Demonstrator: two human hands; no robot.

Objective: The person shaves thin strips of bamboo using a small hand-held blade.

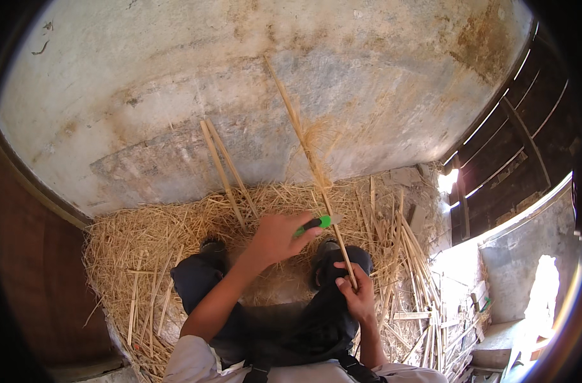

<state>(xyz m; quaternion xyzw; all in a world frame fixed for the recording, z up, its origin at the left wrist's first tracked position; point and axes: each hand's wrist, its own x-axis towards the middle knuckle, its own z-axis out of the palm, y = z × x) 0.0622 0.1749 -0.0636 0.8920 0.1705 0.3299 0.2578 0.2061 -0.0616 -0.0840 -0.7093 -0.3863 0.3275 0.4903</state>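
My left hand (pixel 279 236) is closed around the green and black handle of a knife (pixel 325 221). Its short pale blade lies against or very close to a long bamboo strip (pixel 335 220); I cannot tell whether they touch. The strip's near end is in my right hand (pixel 357 292), closed on it over my right knee. From there it slants up and away toward the wall. A tuft of fine curled shavings (pixel 318 150) clings along its far half.
Straw-like shavings (pixel 150 242) cover the ground around my feet. Two bamboo strips (pixel 222 156) lean on the stained wall (pixel 176 70) ahead. More loose strips (pixel 422 287) lie piled at my right. A dark slatted panel (pixel 508 147) stands far right, a brown panel (pixel 35 255) at left.
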